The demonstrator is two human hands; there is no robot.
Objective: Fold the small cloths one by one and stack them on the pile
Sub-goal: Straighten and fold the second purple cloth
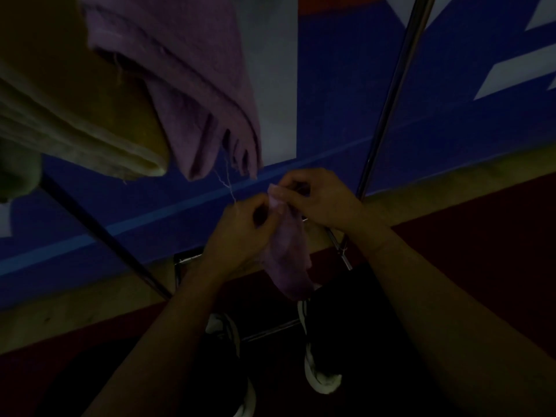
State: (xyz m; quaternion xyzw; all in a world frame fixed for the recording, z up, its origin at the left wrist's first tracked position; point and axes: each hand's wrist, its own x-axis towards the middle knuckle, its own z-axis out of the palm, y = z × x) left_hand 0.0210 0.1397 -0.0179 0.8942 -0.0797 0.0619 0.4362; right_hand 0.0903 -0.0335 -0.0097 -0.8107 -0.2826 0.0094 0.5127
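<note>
A small, limp purple cloth [285,251] is pinched at its top edge by the left hand [240,233] and right hand [319,197], apparently so it hangs straight for folding, though the light is dim.

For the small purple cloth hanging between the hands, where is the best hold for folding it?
By its top edge, from above, one corner per hand. The small purple cloth hangs limp from the left hand and right hand, so spreading the top corners should flatten it.

I see a very dim, underexposed picture: below my hands the floor sinks into near-black, above them colours stay muted, edges look soft, and straight lines bow outward.
</note>
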